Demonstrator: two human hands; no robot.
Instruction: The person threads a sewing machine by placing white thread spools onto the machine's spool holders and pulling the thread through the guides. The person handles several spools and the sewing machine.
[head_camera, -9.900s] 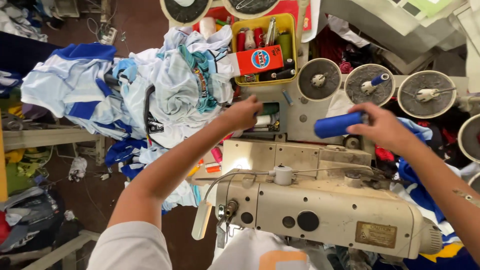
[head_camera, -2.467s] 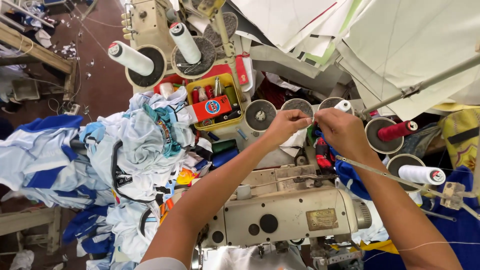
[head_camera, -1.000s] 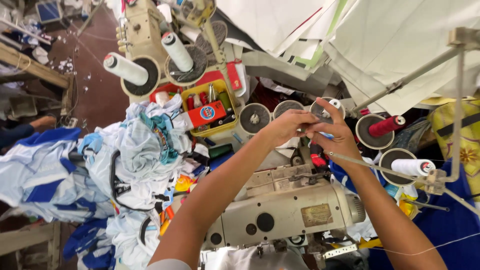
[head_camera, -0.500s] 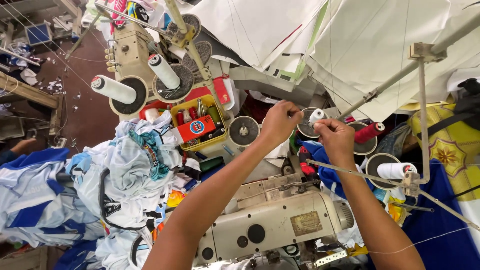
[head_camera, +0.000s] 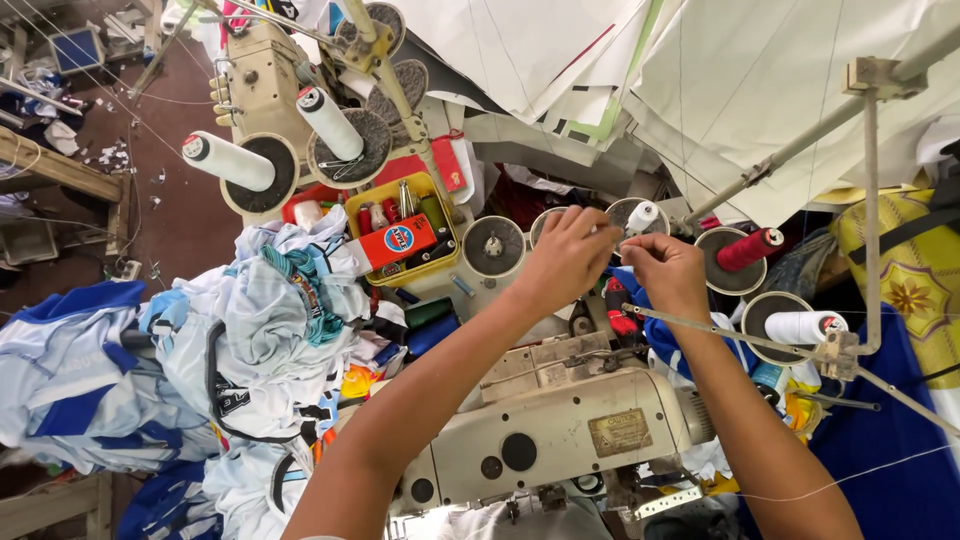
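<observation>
My left hand (head_camera: 565, 262) and my right hand (head_camera: 662, 270) meet above the cream sewing machine (head_camera: 560, 435), fingertips pinched close together just below a small white thread spool (head_camera: 641, 216) on its round stand. The thread between the fingers is too thin to see clearly. Both forearms reach up from the bottom of the view over the machine's top.
A red spool (head_camera: 750, 249) and a white spool (head_camera: 803, 327) stand to the right under a metal thread guide bar (head_camera: 868, 210). A yellow tray (head_camera: 408, 232) of small items sits left of my hands. Blue and white garments (head_camera: 230, 340) are heaped at left. White cones (head_camera: 230, 161) stand behind.
The view has shifted slightly. Both hands stay together at the small white spool, the fingers now pinched closer below it.
</observation>
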